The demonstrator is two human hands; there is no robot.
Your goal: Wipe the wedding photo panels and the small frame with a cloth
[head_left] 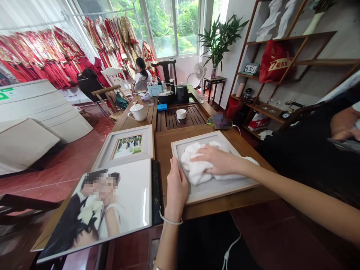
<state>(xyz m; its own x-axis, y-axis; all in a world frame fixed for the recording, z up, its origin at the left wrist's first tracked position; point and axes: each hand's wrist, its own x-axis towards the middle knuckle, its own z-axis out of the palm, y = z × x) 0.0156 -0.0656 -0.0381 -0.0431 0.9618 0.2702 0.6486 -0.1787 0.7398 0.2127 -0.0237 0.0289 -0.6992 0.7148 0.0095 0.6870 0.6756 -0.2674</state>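
A light wood picture frame (pixel 208 198) lies flat on the wooden table in front of me. My left hand (pixel 177 182) grips its left edge, with the fingers along the outside and the thumb toward the glass. On the glass, a bunched white cloth (pixel 194 170) sits under my right hand (pixel 215 159), whose fingers press into it. The cloth hides most of what is inside the frame. Left of my left hand are a large wedding photo panel (pixel 132 195) and a second frame (pixel 104 159) holding a small couple photo.
A lidded white teapot (pixel 137 111), a white cup (pixel 181 113) on a slatted tea tray (pixel 194 122) and a charging phone (pixel 221 122) stand farther back. Another person's hand (pixel 347 133) holds a phone at right. Someone sits (pixel 143 79) near the clothes racks.
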